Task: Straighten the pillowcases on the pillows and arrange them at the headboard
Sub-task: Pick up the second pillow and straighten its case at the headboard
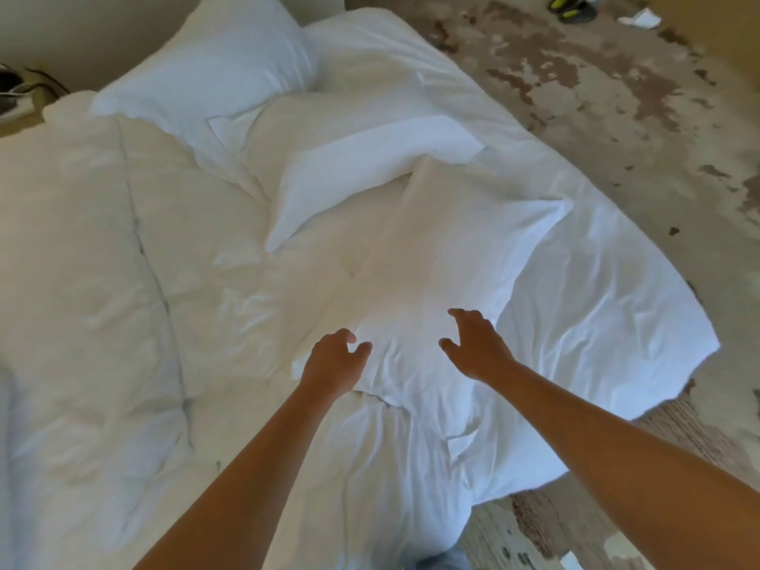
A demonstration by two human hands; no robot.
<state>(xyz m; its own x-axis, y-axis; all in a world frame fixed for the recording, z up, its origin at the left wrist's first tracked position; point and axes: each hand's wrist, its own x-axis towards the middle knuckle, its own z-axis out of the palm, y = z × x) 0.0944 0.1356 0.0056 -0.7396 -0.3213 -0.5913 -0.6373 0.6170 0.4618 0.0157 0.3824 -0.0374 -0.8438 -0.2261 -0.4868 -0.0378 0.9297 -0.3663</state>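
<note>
The nearest pillow is being reached for, left hand and right hand spread empty at its near end, whose corners must next be gripped.

Legible text: none | Labels, brands, numbers, signs: none that I can read on the bedding, the floor, or the blurred items at the far edges.
</note>
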